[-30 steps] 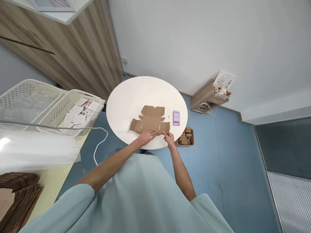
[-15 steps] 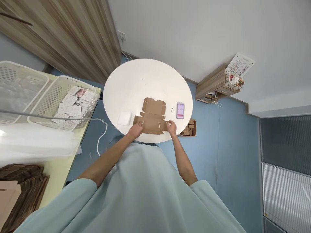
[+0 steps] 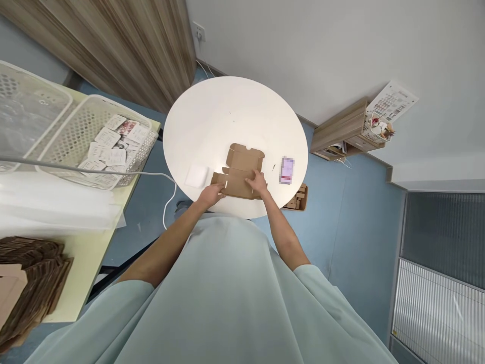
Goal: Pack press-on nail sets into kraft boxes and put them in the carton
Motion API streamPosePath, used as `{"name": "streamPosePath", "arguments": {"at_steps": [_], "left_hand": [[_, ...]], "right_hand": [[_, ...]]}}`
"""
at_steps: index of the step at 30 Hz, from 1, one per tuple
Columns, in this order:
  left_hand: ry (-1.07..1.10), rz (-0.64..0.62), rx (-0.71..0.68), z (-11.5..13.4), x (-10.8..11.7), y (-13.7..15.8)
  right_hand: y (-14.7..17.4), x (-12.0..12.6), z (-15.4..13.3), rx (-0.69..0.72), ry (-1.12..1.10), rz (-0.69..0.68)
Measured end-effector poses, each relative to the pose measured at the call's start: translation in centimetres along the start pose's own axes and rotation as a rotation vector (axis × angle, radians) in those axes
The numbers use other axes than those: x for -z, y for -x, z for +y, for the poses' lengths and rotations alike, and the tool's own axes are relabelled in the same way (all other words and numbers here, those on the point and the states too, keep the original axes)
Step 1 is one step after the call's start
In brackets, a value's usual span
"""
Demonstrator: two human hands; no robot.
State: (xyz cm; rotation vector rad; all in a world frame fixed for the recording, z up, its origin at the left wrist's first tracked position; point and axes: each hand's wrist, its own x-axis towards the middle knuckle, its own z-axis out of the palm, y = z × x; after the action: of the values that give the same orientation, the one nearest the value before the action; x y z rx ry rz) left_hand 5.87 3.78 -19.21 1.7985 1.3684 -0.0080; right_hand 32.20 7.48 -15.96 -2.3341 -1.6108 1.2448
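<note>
A: Status? Where's the cardboard blank (image 3: 239, 178)?

B: On the round white tabletop (image 3: 235, 106), nr the wearer's edge. Unfolded, approx flat; far panel pts away from the person.

A: L hand?

B: Left hand (image 3: 211, 195) is on the L flap, at the nr corner. Fingers bent onto it; can't tell if pinching or just pressing.

A: R hand?

B: Right hand (image 3: 259, 183) is over the R end of the blank, thumb out twd mid-panel, fingers partly spread. Underside hidden, so can't confirm a pinch.

A: Nbrs?

B: White packet (image 3: 197, 175) just L of the blank. Purple item (image 3: 287, 170), pixelated, on the R side, apart from the R hand. Open carton (image 3: 305, 198) w/ small brown boxes on the floor, R of the tabletop.

A: Far L?

B: White basket (image 3: 62, 134) w/ cards (image 3: 113, 144), plus a stack of brown cardboard (image 3: 49, 283), nearer the wearer.
</note>
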Motion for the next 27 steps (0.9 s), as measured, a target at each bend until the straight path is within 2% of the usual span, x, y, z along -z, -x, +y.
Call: {"name": "streamPosePath", "arguments": {"at_steps": [3, 7, 15, 23, 27], "left_hand": [[0.063, 0.069, 0.038, -0.2, -0.2, -0.1], [0.097, 0.079, 0.052, -0.2, -0.5, 0.2], [0.119, 0.087, 0.18, 0.1, 0.3, 0.4], [-0.146, 0.036, 0.172, 2.8, 1.5, 0.0], [-0.208, 0.011, 0.151, 4.0, 1.7, 0.7]], "right_hand": [[1.3, -0.7, 0.8, -0.006, -0.005, 0.001], [3.4, -1.9, 2.0, 0.057, -0.02, 0.003], [6.0, -4.2, 3.5, 0.111, 0.073, -0.141], [5.6, -3.6, 2.7, 0.08, 0.107, -0.148], [5.6, -3.4, 2.6, 0.085, 0.098, -0.152]]}}
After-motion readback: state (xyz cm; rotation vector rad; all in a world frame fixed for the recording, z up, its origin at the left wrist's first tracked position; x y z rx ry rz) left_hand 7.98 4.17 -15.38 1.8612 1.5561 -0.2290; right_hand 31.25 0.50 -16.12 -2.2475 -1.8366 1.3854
